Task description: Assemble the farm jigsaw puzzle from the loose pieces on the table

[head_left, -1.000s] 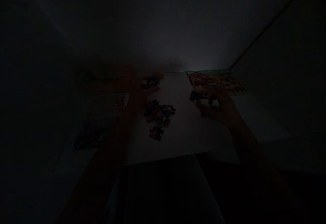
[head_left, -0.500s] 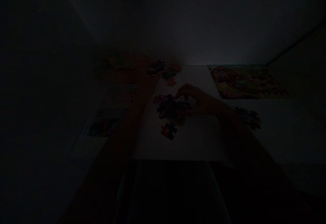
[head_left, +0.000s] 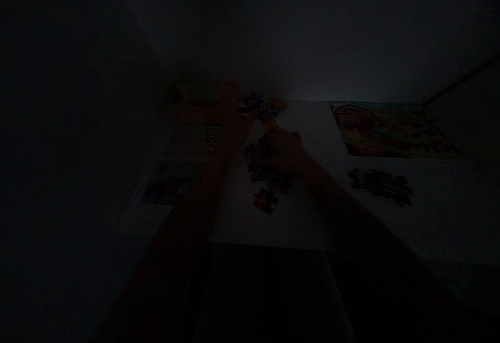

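The picture is very dark. Jigsaw puzzle pieces [head_left: 269,176] lie in a loose pile on a pale table. Over the upper part of this pile is my right hand [head_left: 285,148], its fingers curled down among the pieces; what they hold is hidden. My left hand [head_left: 234,109] rests farther back, thumb and fingers apart, beside a second heap of pieces [head_left: 258,104]. An orange piece [head_left: 269,123] lies between the two hands. Nearest to me, a single dark red piece [head_left: 265,201] sits apart from the pile.
At right lies a colourful picture sheet [head_left: 394,129] with a red barn. Below it are several dark pieces [head_left: 380,186] grouped together. Printed sheets [head_left: 167,189] lie left of my left forearm. A wall [head_left: 312,46] rises behind the table [head_left: 273,231].
My right hand has moved left and onto the pile, covering part of it and some of the orange piece. My left hand stays by the back heap. The view has shifted slightly.
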Demonstrator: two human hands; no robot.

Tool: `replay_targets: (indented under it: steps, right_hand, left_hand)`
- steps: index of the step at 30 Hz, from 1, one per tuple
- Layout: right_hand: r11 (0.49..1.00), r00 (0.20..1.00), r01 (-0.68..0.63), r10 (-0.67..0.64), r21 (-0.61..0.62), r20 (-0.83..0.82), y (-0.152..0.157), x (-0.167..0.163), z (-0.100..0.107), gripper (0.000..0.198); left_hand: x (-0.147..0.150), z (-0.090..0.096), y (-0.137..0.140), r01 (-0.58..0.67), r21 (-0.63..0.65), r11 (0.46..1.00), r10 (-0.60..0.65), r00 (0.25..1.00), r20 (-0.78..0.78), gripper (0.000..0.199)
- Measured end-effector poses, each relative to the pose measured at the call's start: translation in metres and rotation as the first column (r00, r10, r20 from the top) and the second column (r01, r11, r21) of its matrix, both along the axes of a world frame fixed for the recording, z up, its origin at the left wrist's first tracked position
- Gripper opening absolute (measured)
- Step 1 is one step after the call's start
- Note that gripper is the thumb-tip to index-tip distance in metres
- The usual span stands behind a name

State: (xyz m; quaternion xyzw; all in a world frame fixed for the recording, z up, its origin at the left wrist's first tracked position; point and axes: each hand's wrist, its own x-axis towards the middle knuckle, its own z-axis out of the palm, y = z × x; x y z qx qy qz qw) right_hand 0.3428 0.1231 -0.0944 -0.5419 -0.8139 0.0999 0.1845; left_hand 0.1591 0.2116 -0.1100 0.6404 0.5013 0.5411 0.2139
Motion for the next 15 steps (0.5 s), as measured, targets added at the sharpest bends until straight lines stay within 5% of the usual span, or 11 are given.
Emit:
replay_targets:
  steps: [4, 8, 15]
  right_hand:
    - [0.982, 0.998, -0.07, 0.069, 0.174, 0.012, -0.022, 0.035, 0.026, 0.057]
    - [0.944, 0.999, -0.05, 0.045, 0.326, 0.022, -0.069, 0.114, 0.045, 0.059]
    - [0.907, 0.957, 0.258, -0.287, 0.332, 0.042, -0.143, 0.259, 0.008, 0.051]
  left_hand:
    - [0.0, -0.001, 0.0, 0.003, 0.004, 1.0, -0.003, 0.999, 0.045, 0.04]
    - [-0.001, -0.002, 0.002, 0.011, -0.009, 1.0, -0.01, 0.997, 0.074, 0.041]
    - [0.005, 0.0, -0.001, 0.022, -0.012, 1.0, -0.021, 0.997, 0.068, 0.044]
